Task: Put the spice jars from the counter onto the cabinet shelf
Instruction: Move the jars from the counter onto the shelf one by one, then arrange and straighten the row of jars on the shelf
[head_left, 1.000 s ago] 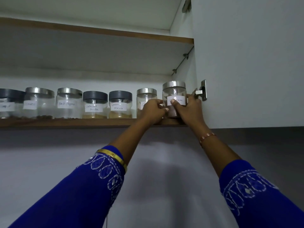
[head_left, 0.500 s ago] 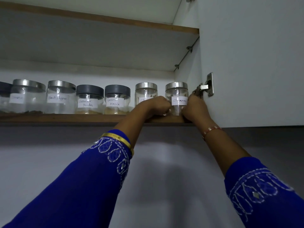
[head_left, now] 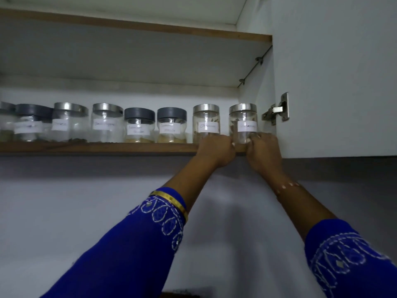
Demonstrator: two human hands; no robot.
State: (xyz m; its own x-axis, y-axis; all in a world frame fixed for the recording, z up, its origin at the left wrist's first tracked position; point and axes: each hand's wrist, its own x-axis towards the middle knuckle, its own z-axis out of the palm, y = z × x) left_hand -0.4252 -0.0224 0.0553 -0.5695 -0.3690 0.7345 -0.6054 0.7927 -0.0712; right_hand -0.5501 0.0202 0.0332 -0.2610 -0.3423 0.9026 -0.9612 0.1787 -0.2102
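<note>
Last jar [head_left: 243, 122] upright on shelf [head_left: 96, 147]; both hands' [head_left: 263, 150] grip at base.

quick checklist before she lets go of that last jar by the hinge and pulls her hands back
1. Rightmost jar upright, base on the shelf: ok.
2. Jar set back from the shelf's front edge: cannot tell, both hands cover its base.
3. Gap to the neighbouring jar: ok, they stand apart.
4. Label facing out like the others: ok.
5. Left hand and right hand released: cannot tell, fingers curl at the jar's foot.
6. Jar free of the door hinge: ok.
</note>
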